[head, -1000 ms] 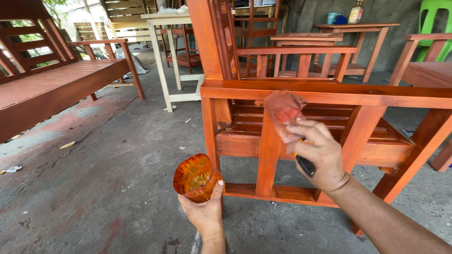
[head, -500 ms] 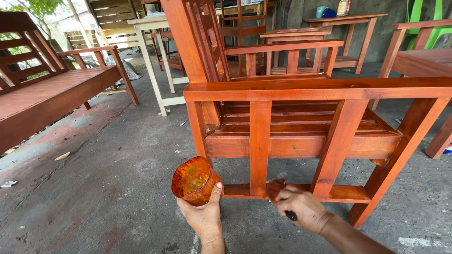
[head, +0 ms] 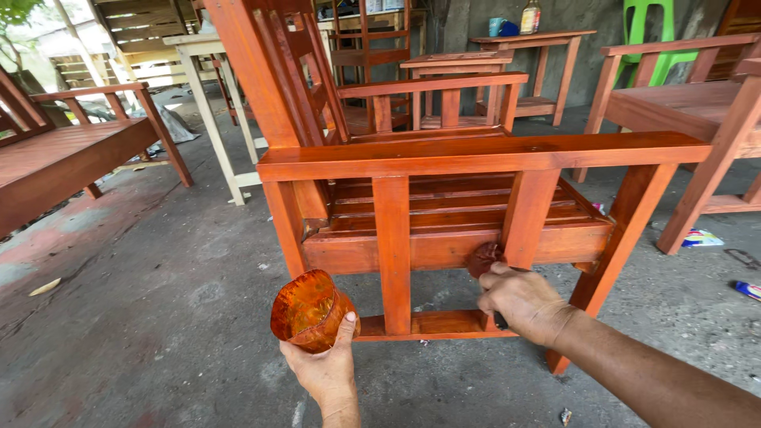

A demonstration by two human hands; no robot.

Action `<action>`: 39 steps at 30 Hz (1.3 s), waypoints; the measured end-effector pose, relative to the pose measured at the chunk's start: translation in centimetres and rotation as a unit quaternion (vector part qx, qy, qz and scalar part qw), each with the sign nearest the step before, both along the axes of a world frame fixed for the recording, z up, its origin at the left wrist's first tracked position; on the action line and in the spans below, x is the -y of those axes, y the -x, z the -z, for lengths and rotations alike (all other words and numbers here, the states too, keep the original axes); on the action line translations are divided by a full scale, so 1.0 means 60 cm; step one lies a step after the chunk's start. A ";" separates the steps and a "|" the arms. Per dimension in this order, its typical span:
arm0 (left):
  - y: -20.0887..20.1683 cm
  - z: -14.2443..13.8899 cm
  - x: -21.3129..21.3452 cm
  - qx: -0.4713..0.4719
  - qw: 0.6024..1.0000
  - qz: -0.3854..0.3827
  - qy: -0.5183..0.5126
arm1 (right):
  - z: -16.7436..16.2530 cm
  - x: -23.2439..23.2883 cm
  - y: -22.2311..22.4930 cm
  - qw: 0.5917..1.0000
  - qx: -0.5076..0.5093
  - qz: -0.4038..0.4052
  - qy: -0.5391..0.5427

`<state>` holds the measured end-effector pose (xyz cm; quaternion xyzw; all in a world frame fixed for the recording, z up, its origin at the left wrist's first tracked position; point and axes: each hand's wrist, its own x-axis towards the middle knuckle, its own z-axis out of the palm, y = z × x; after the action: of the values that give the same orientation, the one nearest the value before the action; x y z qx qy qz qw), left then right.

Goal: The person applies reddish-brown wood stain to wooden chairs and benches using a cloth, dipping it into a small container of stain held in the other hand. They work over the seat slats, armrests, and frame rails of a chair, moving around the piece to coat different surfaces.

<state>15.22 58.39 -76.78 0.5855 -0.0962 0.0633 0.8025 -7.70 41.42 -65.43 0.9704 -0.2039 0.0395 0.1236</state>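
Stain work on chair (head: 444,206), side frame. Right hand (head: 519,301) now up at the seat rail beside a vertical slat, off the bottom rail of half a second ago, a second ago high at the armrest; suggests coverage moving part by part. Fingers pinched shut on dark red rag (head: 484,258), pressed against the wood. Left hand (head: 326,366) low, fingers wrapped on orange cup (head: 309,311), tilted, mouth facing up-left, unchanged. Chair upright on concrete floor (head: 158,317), armrest's long axis running left-right across view.

Stain-coated cup (head: 311,311) tilted, held low; red rag (head: 484,257) pressed on chair (head: 476,154) rail.
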 end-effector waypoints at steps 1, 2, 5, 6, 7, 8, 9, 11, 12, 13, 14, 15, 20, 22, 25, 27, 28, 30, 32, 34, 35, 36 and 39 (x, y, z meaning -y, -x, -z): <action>0.004 0.000 0.005 0.007 1.000 0.004 0.003 | -0.005 -0.004 0.008 1.000 0.010 -0.001 -0.012; 0.008 -0.001 0.010 0.014 1.000 0.010 0.009 | -0.011 -0.007 0.015 0.999 0.022 -0.004 -0.023; 0.012 0.000 0.012 0.021 1.000 0.020 0.010 | -0.034 -0.006 0.066 0.933 0.298 -0.190 0.067; 0.013 -0.001 0.013 0.014 1.000 0.021 0.005 | -0.041 0.001 0.080 0.919 0.333 -0.183 0.110; 0.014 0.001 0.015 0.006 1.000 0.023 0.000 | -0.049 0.015 0.093 0.901 0.367 -0.173 0.153; 0.015 0.003 0.016 0.016 1.000 0.019 -0.007 | -0.051 0.027 0.108 0.881 0.398 -0.162 0.196; 0.017 0.005 0.018 0.026 0.999 0.016 -0.015 | -0.046 0.039 0.118 0.886 0.393 -0.153 0.192; 0.022 0.007 0.025 0.032 0.999 0.020 -0.016 | -0.029 0.070 0.127 0.895 0.384 -0.134 0.185; 0.024 0.007 0.029 0.029 0.999 0.024 -0.010 | -0.012 0.080 0.131 0.903 0.370 -0.137 0.169; 0.024 0.007 0.031 0.025 0.999 0.027 -0.006 | 0.015 0.083 0.135 0.911 0.356 -0.142 0.151; 0.027 0.008 0.032 0.026 0.999 0.020 -0.030 | 0.047 0.081 0.139 0.920 0.341 -0.146 0.131; 0.030 0.008 0.035 0.027 0.998 0.012 -0.053 | 0.078 0.082 0.138 0.932 0.313 -0.141 0.116; 0.044 0.006 0.045 0.038 0.998 0.022 -0.040 | 0.206 0.077 0.120 0.969 0.213 -0.126 -0.021; 0.046 0.005 0.044 0.044 0.998 0.033 -0.017 | 0.225 0.072 0.114 0.968 0.190 -0.119 -0.112; 0.042 0.009 0.044 0.007 0.995 0.002 -0.103 | 0.223 0.086 0.116 0.964 0.174 -0.047 -0.197; 0.038 0.015 0.045 0.018 0.998 0.008 -0.062 | 0.191 0.099 0.117 0.956 0.197 -0.030 -0.213; 0.036 0.019 0.048 0.023 0.999 0.010 -0.039 | 0.163 0.110 0.127 0.951 0.224 -0.048 -0.209; 0.037 0.026 0.059 0.066 0.996 0.027 0.052 | 0.106 0.118 0.144 0.940 0.285 -0.077 -0.173; 0.038 0.028 0.066 0.108 0.992 0.025 0.067 | 0.044 0.108 0.151 0.923 0.356 -0.105 -0.106; 0.041 0.025 0.070 0.144 0.990 0.004 0.002 | -0.013 0.086 0.156 0.903 0.410 -0.098 -0.083; 0.045 0.021 0.074 0.153 0.988 0.027 0.012 | -0.039 0.072 0.156 0.891 0.437 -0.094 -0.072; 0.053 0.019 0.074 0.161 0.985 0.050 0.021 | -0.062 0.055 0.154 0.877 0.463 -0.108 -0.069; 0.060 0.001 0.079 0.165 0.982 0.087 0.009 | -0.115 0.002 0.118 0.814 0.550 -0.155 -0.101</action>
<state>11.59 53.68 -76.84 0.5496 -0.2769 0.0900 0.7830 -14.81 41.31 -58.51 0.8123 -0.0873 0.5649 -0.1156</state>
